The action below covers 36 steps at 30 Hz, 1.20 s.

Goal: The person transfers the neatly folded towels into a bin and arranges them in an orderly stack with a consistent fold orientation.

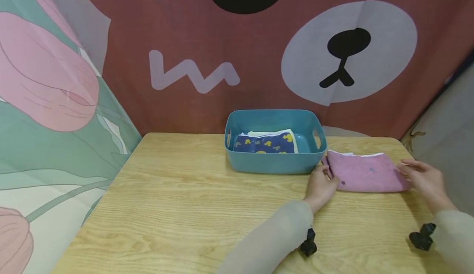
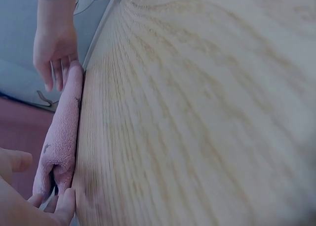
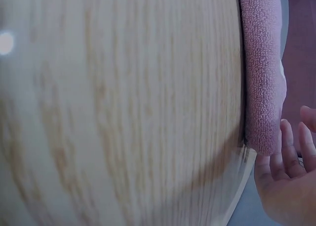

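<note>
Nearest, two pale sleeves (image 1: 274,235) are seen reaching in over the wood-grained surface (image 1: 166,208), with a small black device (image 1: 308,243) shown by each wrist. Beyond the cuffs, both hands are set at opposite ends of a folded pink towel (image 1: 370,173). By the left hand (image 1: 321,188) the towel's left end is touched with extended fingers, the thumb being held apart from the cloth. By the right hand (image 1: 426,180) the right end is met in the same way, with fingers fairly straight; no closed grip is shown on either side.

The towel is laid flat on the right part of the surface, just beside the basket; whether the two are touching cannot be told. A looped, terry-like pile is shown in the wrist views, so it is judged light, soft, floppy and not at all fragile, with little slip. Its loose layers, parted at the left end, could spread if only the top one were pinched; it is best taken by both ends, with fingers beneath the whole stack and thumbs above.

Farther back, a folded navy cloth (image 1: 264,143) with yellow figures is held in the teal basket (image 1: 274,163). Behind everything, a bear-face backdrop (image 1: 200,113) is hung.
</note>
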{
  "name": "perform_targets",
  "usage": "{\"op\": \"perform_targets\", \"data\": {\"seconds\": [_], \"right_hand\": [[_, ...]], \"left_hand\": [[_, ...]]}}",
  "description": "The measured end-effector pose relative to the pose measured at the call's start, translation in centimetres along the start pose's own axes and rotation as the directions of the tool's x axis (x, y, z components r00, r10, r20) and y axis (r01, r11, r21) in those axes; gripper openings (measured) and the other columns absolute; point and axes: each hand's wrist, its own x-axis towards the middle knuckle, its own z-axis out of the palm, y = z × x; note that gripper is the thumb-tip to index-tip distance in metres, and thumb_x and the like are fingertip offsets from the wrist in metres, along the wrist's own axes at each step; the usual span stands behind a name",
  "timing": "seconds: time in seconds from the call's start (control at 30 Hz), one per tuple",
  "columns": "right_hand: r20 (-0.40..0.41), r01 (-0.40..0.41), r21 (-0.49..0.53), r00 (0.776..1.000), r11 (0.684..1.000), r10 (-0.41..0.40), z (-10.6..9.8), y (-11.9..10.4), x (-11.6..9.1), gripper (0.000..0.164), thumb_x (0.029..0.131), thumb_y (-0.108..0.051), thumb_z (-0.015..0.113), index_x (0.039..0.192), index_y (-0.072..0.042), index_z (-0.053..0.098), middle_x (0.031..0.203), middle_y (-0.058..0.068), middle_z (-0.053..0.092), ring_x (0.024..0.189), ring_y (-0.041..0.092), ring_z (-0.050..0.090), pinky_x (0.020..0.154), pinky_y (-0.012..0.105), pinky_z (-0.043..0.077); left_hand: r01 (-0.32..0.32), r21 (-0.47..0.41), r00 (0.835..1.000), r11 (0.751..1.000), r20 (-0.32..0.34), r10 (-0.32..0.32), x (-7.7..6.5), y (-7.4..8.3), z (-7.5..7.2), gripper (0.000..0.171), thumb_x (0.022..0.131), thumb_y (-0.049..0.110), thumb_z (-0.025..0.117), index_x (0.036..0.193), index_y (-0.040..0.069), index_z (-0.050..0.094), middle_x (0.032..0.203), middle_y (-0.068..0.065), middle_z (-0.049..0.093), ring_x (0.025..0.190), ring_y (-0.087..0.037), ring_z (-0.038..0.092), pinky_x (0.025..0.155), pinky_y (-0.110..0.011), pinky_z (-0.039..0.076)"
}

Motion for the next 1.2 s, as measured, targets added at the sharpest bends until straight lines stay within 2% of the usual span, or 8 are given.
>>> {"op": "perform_targets", "data": {"seconds": [0.1, 0.3, 0.5, 0.63, 0.77, 0.87, 1.1, 1.2], "right_hand": [[0.012, 0.030, -0.047, 0.999, 0.998, -0.030, 0.1, 0.1, 0.2, 0.008, 0.098, -0.032, 0.059, 0.104, -0.028, 0.058, 0.075, -0.037, 0.048, 0.068, -0.010, 0.050, 0.052, 0.019, 0.047], [0.036, 0.070, -0.128, 0.997, 0.989, -0.066, 0.5, 0.0, 0.4, 0.049, 0.098, -0.026, 0.057, 0.130, 0.010, 0.051, 0.081, -0.034, 0.044, 0.071, -0.010, 0.045, 0.054, 0.015, 0.045], [0.027, 0.082, -0.155, 0.997, 0.985, -0.078, 0.9, 0.3, 0.3, 0.058, 0.098, -0.031, 0.059, 0.133, 0.014, 0.048, 0.075, -0.037, 0.043, 0.080, -0.012, 0.038, 0.061, 0.012, 0.037], [0.032, 0.052, -0.184, 0.998, 0.982, -0.047, 1.1, 0.5, 0.4, 0.068, 0.096, -0.039, 0.060, 0.138, 0.011, 0.045, 0.076, -0.038, 0.042, 0.091, -0.003, 0.043, 0.081, 0.016, 0.038], [0.078, 0.027, -0.200, 0.997, 0.979, -0.012, 1.4, 0.5, 0.5, 0.076, 0.097, -0.044, 0.057, 0.143, 0.013, 0.037, 0.108, 0.012, 0.067, 0.119, 0.033, 0.047, 0.109, 0.045, 0.034], [0.119, 0.036, -0.207, 0.993, 0.978, -0.011, 1.7, 0.4, 0.5, 0.079, 0.098, -0.044, 0.053, 0.144, 0.017, 0.031, 0.143, 0.041, 0.033, 0.131, 0.053, 0.029, 0.110, 0.061, 0.024], [0.153, 0.080, -0.230, 0.987, 0.970, -0.045, 2.0, 0.7, 0.3, 0.079, 0.099, -0.042, 0.053, 0.141, 0.022, 0.031, 0.143, 0.045, 0.028, 0.133, 0.057, 0.027, 0.110, 0.062, 0.025], [0.148, 0.068, -0.233, 0.988, 0.970, -0.034, 2.0, 0.6, 0.3, 0.079, 0.099, -0.042, 0.053, 0.141, 0.021, 0.031, 0.143, 0.044, 0.027, 0.133, 0.057, 0.027, 0.109, 0.062, 0.025]], "left_hand": [[-0.027, 0.036, 1.000, 0.999, -0.014, 0.028, 0.0, 0.1, 0.2, 0.047, 0.081, 0.012, 0.074, 0.126, 0.002, 0.063, 0.098, 0.003, 0.061, 0.086, -0.004, 0.055, 0.081, -0.019, 0.047], [0.001, 0.091, 1.000, 0.996, -0.007, -0.001, -0.2, 0.2, 0.5, 0.057, 0.081, 0.017, 0.075, 0.133, 0.004, 0.058, 0.126, 0.000, 0.060, 0.120, -0.008, 0.051, 0.101, -0.021, 0.042], [0.023, 0.041, 1.000, 0.999, 0.015, -0.023, -0.4, 0.3, 0.9, 0.068, 0.081, 0.014, 0.074, 0.142, 0.003, 0.046, 0.134, -0.004, 0.055, 0.127, -0.011, 0.047, 0.106, -0.021, 0.037], [0.031, 0.015, 0.999, 0.999, 0.033, -0.032, -0.5, 0.4, 0.9, 0.070, 0.081, 0.013, 0.074, 0.144, 0.003, 0.043, 0.132, -0.003, 0.054, 0.124, -0.008, 0.047, 0.104, -0.021, 0.038], [0.030, 0.023, 0.999, 0.999, 0.038, -0.031, -0.5, 0.4, 0.9, 0.063, 0.081, 0.010, 0.074, 0.138, 0.003, 0.049, 0.125, -0.002, 0.059, 0.117, -0.007, 0.052, 0.100, -0.020, 0.042], [0.027, 0.037, 0.999, 0.999, 0.024, -0.028, -0.3, 0.4, 1.0, 0.057, 0.078, 0.009, 0.075, 0.131, 0.002, 0.056, 0.115, -0.001, 0.063, 0.109, -0.007, 0.056, 0.095, -0.020, 0.045], [0.027, 0.074, 1.000, 0.997, 0.012, -0.028, -0.2, 0.3, 1.2, 0.025, 0.077, 0.010, 0.077, 0.098, 0.007, 0.064, 0.082, 0.005, 0.056, 0.076, -0.004, 0.049, 0.067, -0.019, 0.045], [0.028, 0.065, 1.000, 0.998, 0.013, -0.029, -0.3, 0.3, 1.2, 0.027, 0.077, 0.009, 0.078, 0.099, 0.009, 0.062, 0.080, 0.005, 0.050, 0.073, -0.004, 0.045, 0.064, -0.019, 0.042]]}}
